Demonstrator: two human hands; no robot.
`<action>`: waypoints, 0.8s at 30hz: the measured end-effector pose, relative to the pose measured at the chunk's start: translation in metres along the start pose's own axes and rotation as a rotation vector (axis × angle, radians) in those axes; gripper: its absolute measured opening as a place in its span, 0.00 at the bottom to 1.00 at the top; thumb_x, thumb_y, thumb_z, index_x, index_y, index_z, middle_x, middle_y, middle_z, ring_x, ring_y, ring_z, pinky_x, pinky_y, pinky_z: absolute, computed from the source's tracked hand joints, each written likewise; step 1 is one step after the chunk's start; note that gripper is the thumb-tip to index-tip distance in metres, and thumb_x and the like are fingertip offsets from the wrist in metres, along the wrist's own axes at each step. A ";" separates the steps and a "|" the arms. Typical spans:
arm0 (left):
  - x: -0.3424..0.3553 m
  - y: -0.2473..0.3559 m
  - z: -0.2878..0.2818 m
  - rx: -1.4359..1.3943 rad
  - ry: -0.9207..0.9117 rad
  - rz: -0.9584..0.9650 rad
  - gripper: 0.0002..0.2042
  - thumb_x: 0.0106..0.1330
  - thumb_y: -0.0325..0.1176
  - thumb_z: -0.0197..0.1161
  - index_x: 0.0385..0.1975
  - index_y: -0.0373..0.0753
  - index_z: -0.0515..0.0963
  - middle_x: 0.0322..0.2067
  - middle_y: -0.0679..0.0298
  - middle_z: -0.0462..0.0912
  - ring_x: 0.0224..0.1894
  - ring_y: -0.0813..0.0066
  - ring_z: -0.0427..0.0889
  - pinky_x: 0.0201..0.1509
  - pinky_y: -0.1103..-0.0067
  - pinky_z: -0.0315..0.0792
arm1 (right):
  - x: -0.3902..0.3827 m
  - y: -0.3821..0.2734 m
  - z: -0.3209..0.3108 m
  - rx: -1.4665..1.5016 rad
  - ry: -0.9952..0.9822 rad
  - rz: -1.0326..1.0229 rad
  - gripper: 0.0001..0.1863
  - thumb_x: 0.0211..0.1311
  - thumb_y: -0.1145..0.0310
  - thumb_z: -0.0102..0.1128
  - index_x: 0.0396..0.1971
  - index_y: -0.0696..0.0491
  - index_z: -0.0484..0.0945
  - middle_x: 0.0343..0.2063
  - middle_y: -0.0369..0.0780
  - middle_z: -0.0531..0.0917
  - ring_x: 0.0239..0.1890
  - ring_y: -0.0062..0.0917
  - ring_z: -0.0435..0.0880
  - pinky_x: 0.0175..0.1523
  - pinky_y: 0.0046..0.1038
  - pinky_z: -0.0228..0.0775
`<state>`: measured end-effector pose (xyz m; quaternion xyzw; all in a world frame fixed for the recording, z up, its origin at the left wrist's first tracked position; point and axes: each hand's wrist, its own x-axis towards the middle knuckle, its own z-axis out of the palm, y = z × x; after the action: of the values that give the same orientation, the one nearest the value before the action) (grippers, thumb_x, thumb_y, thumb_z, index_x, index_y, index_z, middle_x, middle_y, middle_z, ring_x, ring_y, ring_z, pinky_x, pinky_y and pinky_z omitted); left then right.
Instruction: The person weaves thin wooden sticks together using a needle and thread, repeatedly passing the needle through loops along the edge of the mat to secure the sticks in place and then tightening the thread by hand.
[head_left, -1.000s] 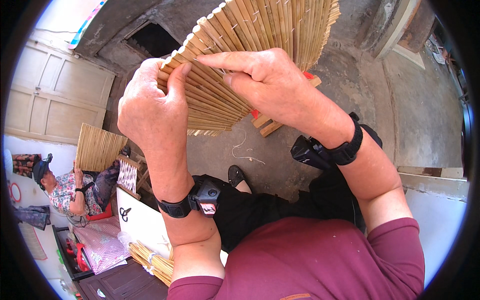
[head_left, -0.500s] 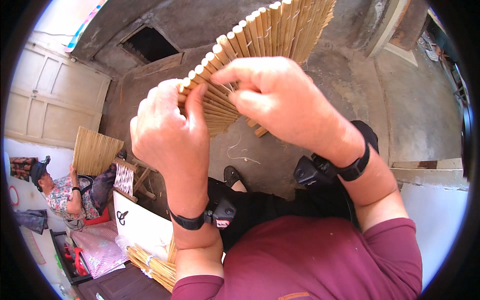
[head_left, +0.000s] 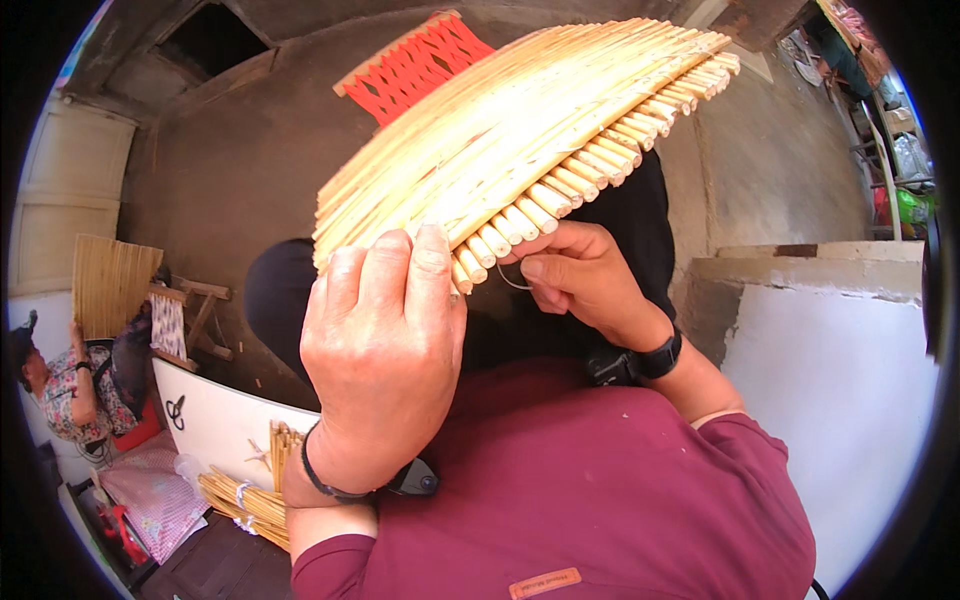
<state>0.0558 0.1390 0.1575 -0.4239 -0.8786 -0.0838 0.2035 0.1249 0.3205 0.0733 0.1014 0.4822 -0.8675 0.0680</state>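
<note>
A mat of thin straw-coloured stalks is tilted up in front of me, its row of round cut ends facing my body. My left hand grips its near left corner, fingers laid over the top and the thumb hidden underneath. Just below the cut ends, my right hand is closed in a pinch. A thin pale thread loops from its fingers up toward the stalk ends. Whether a needle is between the fingertips cannot be made out.
A stool with red woven strips stands beyond the mat. At left are a white board with black scissors and tied stalk bundles. Another person holds a similar mat. A white wall stands at right.
The mat has been turned over and lowered toward me, so its broad face shows. Both hands have come down and nearer my body. The red stool has come into view.
</note>
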 end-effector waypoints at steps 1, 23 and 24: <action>-0.003 0.002 0.003 0.001 0.001 0.021 0.17 0.47 0.28 0.65 0.40 0.35 0.78 0.34 0.60 0.77 0.36 0.65 0.76 0.38 0.73 0.73 | -0.004 0.005 -0.008 0.038 -0.035 -0.008 0.11 0.63 0.75 0.56 0.43 0.56 0.82 0.21 0.29 0.75 0.18 0.09 0.66 0.22 0.13 0.56; -0.016 0.016 0.018 -0.132 -0.010 0.077 0.17 0.44 0.25 0.67 0.38 0.34 0.79 0.32 0.59 0.78 0.35 0.60 0.78 0.39 0.70 0.74 | -0.020 0.033 -0.020 -0.008 -0.128 -0.051 0.12 0.68 0.69 0.52 0.45 0.56 0.80 0.18 0.26 0.68 0.19 0.09 0.61 0.24 0.14 0.54; -0.015 0.015 0.018 -0.133 -0.008 0.077 0.17 0.44 0.25 0.67 0.38 0.34 0.79 0.32 0.59 0.78 0.35 0.60 0.78 0.39 0.70 0.74 | -0.021 0.032 -0.019 -0.014 -0.127 -0.067 0.12 0.68 0.70 0.52 0.45 0.57 0.80 0.17 0.26 0.67 0.19 0.09 0.61 0.24 0.14 0.55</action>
<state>0.0712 0.1435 0.1347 -0.4703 -0.8549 -0.1322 0.1744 0.1542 0.3197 0.0422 0.0293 0.4859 -0.8707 0.0700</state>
